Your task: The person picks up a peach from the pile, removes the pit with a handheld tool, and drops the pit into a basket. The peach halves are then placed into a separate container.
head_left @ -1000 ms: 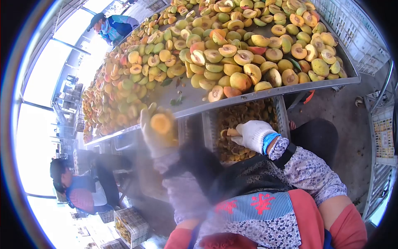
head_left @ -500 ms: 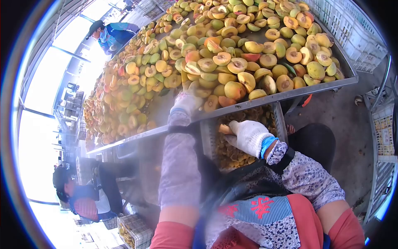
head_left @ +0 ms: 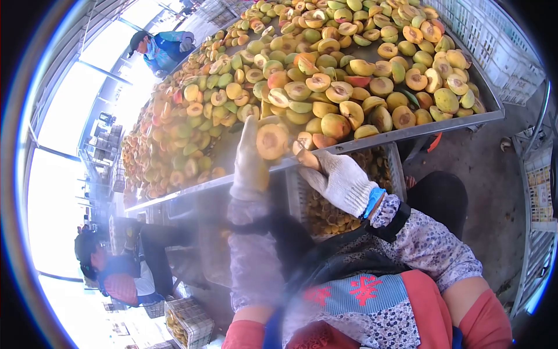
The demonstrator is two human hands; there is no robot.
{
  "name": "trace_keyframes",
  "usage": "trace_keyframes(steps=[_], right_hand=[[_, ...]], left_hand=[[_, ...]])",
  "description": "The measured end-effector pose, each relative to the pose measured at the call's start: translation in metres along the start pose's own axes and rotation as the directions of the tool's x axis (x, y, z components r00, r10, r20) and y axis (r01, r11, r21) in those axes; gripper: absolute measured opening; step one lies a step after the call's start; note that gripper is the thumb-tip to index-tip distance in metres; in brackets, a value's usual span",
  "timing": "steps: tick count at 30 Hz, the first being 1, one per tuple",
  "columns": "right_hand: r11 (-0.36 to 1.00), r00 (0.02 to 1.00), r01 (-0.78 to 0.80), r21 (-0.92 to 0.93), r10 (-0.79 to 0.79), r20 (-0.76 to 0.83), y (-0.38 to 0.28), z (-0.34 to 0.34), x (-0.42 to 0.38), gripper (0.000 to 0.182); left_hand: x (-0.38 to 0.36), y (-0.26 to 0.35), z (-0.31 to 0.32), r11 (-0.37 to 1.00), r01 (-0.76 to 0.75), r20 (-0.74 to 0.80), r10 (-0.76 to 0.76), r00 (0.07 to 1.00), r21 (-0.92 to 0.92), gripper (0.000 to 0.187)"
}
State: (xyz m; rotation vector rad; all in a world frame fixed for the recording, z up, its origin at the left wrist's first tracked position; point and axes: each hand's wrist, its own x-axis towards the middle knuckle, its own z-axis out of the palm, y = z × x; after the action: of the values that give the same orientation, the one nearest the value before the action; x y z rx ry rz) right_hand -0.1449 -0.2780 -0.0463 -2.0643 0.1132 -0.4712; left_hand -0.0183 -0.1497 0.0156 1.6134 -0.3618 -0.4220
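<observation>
My left hand, in a white glove, holds a halved peach at the near edge of the metal table. The peach's cut face, with a brown centre, is turned toward me. My right hand, also gloved, is closed round a short tan tool that looks like a wooden handle; its working end is hard to make out. The tool's tip is close to the peach's right side. Below my right hand is a crate of small brownish pieces, partly covered by the hand.
Heaped peach halves cover much of the metal-rimmed table. One person works at the far left, another person sits lower left. A crate stands on the floor there. Stacked white crates rise at the right.
My left hand has come back from the heap and now holds up a peach half. My right hand has moved up and left toward it with the tan tool.
</observation>
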Motion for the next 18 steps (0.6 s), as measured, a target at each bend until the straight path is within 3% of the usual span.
trace_keyframes(steps=[2,4,6,8,11,13,14,16,18], right_hand=[[1.000,1.000,-0.007,-0.017,0.007,-0.006,-0.005,-0.002,0.001,0.039],[0.999,1.000,-0.002,-0.043,0.003,0.027,-0.007,-0.004,0.000,0.038],[0.996,0.998,-0.019,-0.086,0.023,0.053,-0.006,-0.005,-0.002,0.038],[0.991,0.996,-0.035,-0.129,0.045,0.078,-0.005,-0.005,-0.003,0.038],[0.992,0.995,-0.028,-0.120,0.040,0.092,-0.004,-0.005,-0.006,0.039],[0.998,0.989,-0.051,-0.043,0.056,0.136,-0.007,-0.008,-0.008,0.036],[0.998,0.989,-0.054,-0.046,0.060,0.138,-0.005,-0.004,-0.010,0.036],[0.968,0.991,-0.077,0.237,0.048,0.125,0.000,0.010,-0.015,0.032],[0.940,0.984,-0.138,0.311,0.094,0.153,-0.001,0.016,-0.018,0.031]], left_hand=[[-0.005,-0.007,0.010,0.974,-0.056,-0.034,0.050,0.998,-0.219,0.059],[-0.009,-0.013,0.009,0.990,-0.028,-0.006,0.028,1.000,-0.139,0.064],[-0.013,-0.015,0.016,0.993,-0.120,0.031,0.120,0.992,-0.023,0.064],[-0.024,-0.011,0.027,0.990,-0.082,0.011,0.084,0.996,-0.117,0.065],[-0.030,-0.013,0.038,0.977,-0.198,0.084,0.204,0.975,-0.077,0.067],[-0.034,-0.014,0.048,0.879,-0.389,-0.010,0.407,0.913,0.276,0.073],[-0.034,-0.014,0.047,0.881,-0.386,-0.011,0.404,0.915,0.272,0.073],[-0.034,-0.014,0.043,0.961,-0.248,-0.020,0.252,0.967,0.125,0.077],[-0.033,-0.019,0.045,0.954,-0.280,-0.060,0.288,0.956,0.108,0.078]])
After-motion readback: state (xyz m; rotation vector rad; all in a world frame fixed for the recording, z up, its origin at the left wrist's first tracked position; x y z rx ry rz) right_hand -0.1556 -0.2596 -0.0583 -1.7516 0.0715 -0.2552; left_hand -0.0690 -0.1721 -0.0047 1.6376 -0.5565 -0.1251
